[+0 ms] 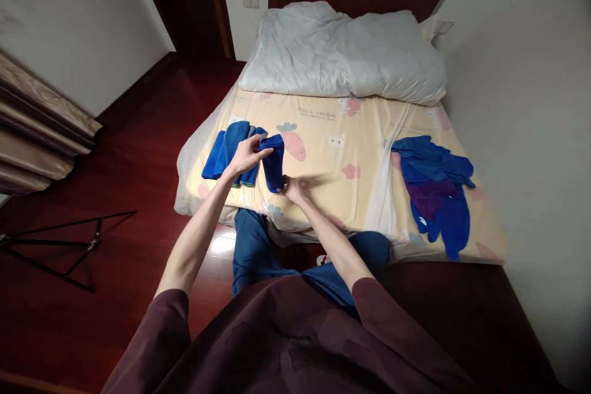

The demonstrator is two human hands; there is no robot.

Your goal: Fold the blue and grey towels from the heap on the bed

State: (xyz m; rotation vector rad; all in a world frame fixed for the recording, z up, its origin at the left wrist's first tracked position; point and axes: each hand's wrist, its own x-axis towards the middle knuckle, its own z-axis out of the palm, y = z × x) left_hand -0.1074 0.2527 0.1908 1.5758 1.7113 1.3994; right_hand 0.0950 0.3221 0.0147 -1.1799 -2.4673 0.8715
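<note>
A folded blue cloth [273, 166] is held between my two hands over the near left part of the bed. My left hand [249, 154] pinches its upper end. At its lower end, my right hand [292, 189] grips the corner. Several folded blue cloths [216, 157] lie side by side just left of it, partly behind my left hand and forearm. On the right of the bed rests a loose, crumpled pile of blue cloths [431, 163], with a purple cloth [429, 197] among them.
The bed [341, 154] has a yellow patterned sheet, with a bunched pale quilt [341, 58] at its far end. A black metal stand [87, 246] is on the floor at left, near striped curtains [37, 123]. A wall borders the right side.
</note>
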